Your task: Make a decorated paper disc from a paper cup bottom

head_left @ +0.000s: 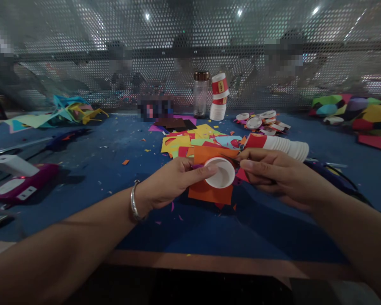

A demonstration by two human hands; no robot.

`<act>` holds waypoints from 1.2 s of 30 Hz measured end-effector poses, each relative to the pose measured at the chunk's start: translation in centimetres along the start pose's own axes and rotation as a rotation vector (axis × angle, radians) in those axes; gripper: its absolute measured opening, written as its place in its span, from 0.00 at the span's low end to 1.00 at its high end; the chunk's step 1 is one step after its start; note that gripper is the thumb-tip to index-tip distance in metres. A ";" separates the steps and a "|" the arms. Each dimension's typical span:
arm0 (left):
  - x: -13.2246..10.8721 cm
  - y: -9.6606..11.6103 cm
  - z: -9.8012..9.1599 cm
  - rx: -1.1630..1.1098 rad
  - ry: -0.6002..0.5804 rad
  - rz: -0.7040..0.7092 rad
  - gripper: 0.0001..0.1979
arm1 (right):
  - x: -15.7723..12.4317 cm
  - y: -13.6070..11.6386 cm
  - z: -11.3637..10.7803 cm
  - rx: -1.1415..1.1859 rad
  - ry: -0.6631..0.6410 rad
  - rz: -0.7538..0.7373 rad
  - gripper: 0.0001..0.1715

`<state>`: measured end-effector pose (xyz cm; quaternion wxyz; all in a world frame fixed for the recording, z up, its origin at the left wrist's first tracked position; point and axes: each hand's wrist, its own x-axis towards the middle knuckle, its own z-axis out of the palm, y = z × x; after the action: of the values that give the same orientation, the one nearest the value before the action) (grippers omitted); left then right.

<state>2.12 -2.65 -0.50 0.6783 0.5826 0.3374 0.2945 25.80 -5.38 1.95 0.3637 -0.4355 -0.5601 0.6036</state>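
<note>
My left hand (190, 178) is closed, its thumb pressing on the rim of a round white paper cup piece (224, 174). Behind that piece lies a sheet of orange paper (209, 195), held upright or tilted with it. Just right of the rim, my right hand (269, 173) pinches a thin, dark, pointed tool (231, 157); most of it is hidden by the fingers, so its kind does not show. Scraps of red paper (242, 175) show beneath the right fingers.
Coloured paper sheets (173, 144) and stacked paper cups (285, 146) lie beyond my hands. A bottle (200, 95) and upright cups (220, 93) stand at the back. Cup rims (254, 123) lie right of them. A magenta device (25, 186) sits left on the blue table (120, 169).
</note>
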 end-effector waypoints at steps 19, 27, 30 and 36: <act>-0.4 1.3 -1.0 0.015 0.093 0.011 0.20 | 0.0 0.0 -0.1 -0.034 0.030 -0.040 0.26; -0.4 1.1 -1.2 0.134 0.142 0.071 0.21 | 0.0 -0.1 -0.2 0.013 0.026 -0.015 0.26; -0.3 1.2 -1.3 0.171 0.156 0.087 0.21 | 0.0 -0.1 -0.3 0.037 0.035 0.000 0.26; -0.3 1.2 -1.3 0.183 0.155 0.091 0.22 | 0.1 0.2 -0.2 0.103 0.056 0.019 0.28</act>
<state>0.88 -1.91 0.57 0.5800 0.6324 0.3874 0.3370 25.99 -5.27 1.80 0.3955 -0.4381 -0.5140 0.6224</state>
